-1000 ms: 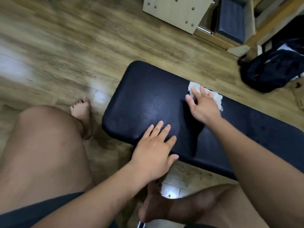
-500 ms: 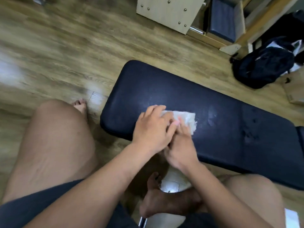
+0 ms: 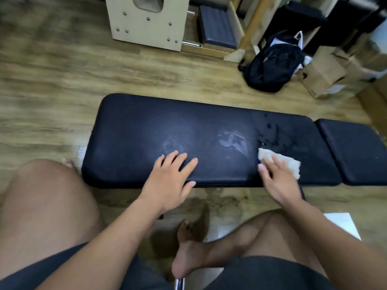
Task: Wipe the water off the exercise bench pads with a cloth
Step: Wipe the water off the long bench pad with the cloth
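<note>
So the cloth (image 3: 292,164) was a crumpled white thing lying on the long pad (image 3: 136,126) of the bench, close to its right end and near the front edge. The right hand (image 3: 278,181) sat flat on top of it, fingers (image 3: 276,164) straight and a bit spread, pressing down rather than grabbing. The cloth stuck out past the fingertips on the far side and off to the right of the hand.

Just beyond it there was a scatter of water droplets (image 3: 274,132), near the embossed logo (image 3: 232,141). The left hand (image 3: 169,181) was laid flat on the same pad well over to the left, fingers spread, holding nothing. The smaller pad (image 3: 356,151) sat just past the right end. Dark backpack (image 3: 274,61) was on the floor behind.
</note>
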Motion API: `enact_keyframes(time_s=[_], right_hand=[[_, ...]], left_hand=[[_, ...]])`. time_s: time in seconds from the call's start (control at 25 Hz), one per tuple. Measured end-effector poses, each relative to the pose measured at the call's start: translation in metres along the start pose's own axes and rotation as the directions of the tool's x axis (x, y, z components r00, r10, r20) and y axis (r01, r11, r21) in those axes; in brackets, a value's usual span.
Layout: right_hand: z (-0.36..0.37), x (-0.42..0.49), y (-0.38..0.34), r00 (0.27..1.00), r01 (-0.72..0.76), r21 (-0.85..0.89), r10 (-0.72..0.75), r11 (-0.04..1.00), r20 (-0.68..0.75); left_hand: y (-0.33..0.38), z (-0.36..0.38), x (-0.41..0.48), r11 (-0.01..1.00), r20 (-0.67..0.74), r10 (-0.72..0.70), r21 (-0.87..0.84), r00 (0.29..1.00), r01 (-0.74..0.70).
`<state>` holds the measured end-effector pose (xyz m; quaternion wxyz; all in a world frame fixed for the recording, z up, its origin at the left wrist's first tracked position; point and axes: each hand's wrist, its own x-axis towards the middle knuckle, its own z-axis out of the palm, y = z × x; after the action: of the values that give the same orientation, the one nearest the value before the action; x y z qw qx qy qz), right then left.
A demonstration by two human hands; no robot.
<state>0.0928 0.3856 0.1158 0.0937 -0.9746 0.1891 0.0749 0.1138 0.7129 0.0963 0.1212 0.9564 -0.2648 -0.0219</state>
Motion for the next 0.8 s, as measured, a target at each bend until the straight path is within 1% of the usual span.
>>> enact_keyframes(time_s=[0.08, 0.16, 0.2, 0.24, 0.28, 0.32, 0.36, 0.4, 0.48, 0.52, 0.6, 0.68, 0.8], right_hand=[[0.019, -0.024, -0.043, 0.99, 0.141, -0.013, -0.141, 0.99, -0.015], [0.034, -0.052, -0.082, 0.944, 0.331, -0.044, -0.33, 0.943, 0.014], [0.038, -0.061, -0.091, 0.911, 0.411, -0.045, -0.409, 0.91, 0.055], [0.038, -0.062, -0.09, 0.879, 0.473, -0.035, -0.469, 0.88, 0.083], [0.035, -0.057, -0.078, 0.854, 0.515, -0.012, -0.512, 0.857, 0.096], [0.032, -0.046, -0.058, 0.846, 0.53, 0.006, -0.529, 0.848, 0.075], [0.029, -0.033, -0.033, 0.857, 0.513, 0.027, -0.513, 0.858, 0.049], [0.025, -0.018, -0.007, 0.887, 0.459, 0.059, -0.461, 0.886, 0.022], [0.013, 0.011, 0.045, 0.949, 0.313, 0.108, -0.314, 0.944, -0.005], [0.007, 0.024, 0.069, 0.965, 0.262, 0.107, -0.262, 0.959, -0.012], [-0.005, 0.046, 0.114, 0.984, 0.179, 0.109, -0.177, 0.978, -0.031], [-0.02, 0.062, 0.149, 0.997, 0.046, 0.141, -0.037, 0.989, -0.062], [-0.037, 0.076, 0.166, 0.983, -0.113, 0.196, 0.138, 0.974, -0.118]], left_hand=[[0.01, -0.001, 0.006, 0.999, -0.043, 0.018, -0.026, 0.999, -0.019], [0.033, -0.002, 0.024, 0.996, -0.084, 0.067, -0.049, 0.994, -0.072], [0.045, -0.004, 0.035, 0.996, -0.067, 0.063, -0.058, 0.996, -0.067], [0.056, -0.008, 0.049, 0.997, -0.012, 0.041, -0.057, 0.999, -0.041], [0.065, -0.01, 0.065, 0.999, 0.073, 0.015, -0.046, 0.997, -0.012], [0.073, -0.012, 0.081, 1.0, 0.153, -0.012, -0.023, 0.988, 0.015], [0.082, -0.013, 0.095, 0.999, 0.22, -0.035, -0.001, 0.975, 0.036], [0.091, -0.014, 0.105, 0.999, 0.286, -0.054, 0.015, 0.957, 0.051], [0.106, -0.006, 0.115, 0.998, 0.383, -0.061, 0.032, 0.922, 0.052], [0.111, -0.001, 0.116, 0.997, 0.415, -0.065, 0.053, 0.908, 0.047], [0.115, 0.007, 0.116, 0.994, 0.43, -0.076, 0.1, 0.899, 0.036], [0.113, 0.009, 0.115, 0.993, 0.417, -0.073, 0.113, 0.906, 0.028], [0.111, 0.014, 0.112, 0.993, 0.383, -0.064, 0.115, 0.922, 0.021]])
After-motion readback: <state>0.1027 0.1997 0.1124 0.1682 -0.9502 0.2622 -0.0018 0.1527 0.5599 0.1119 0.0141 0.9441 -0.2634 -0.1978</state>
